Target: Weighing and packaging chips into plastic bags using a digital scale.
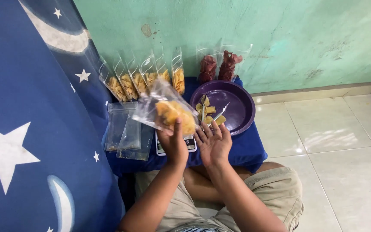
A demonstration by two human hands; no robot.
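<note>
Knees bent under me, khaki shorts at the bottom of view, white tiled floor to my right.

Left hand is up, fingers closed round the underside of a clear plastic bag of yellow chips. Bag is tilted, open end pointing up-left, chips bunched at the bottom end by my thumb. It hangs above the small white scale; only the scale's front edge shows between my hands.

Right hand sits just beside the left, palm up, fingers spread loosely, gripping nothing. Fingertips are near the rim of the purple plate. Can't tell if they touch it.

Plate holds a few loose yellow chips and metal tongs lying across them, handle toward my right hand.

All of it rests on a low surface covered with blue cloth. Left of the scale: a flat stack of empty clear bags.

Farther back, a row of filled bags of yellow chips stands upright, leaning against the green wall. Right of that row, behind the plate, two bags of dark red chips, also upright.

Blue fabric with white stars and moons fills the whole left side.
</note>
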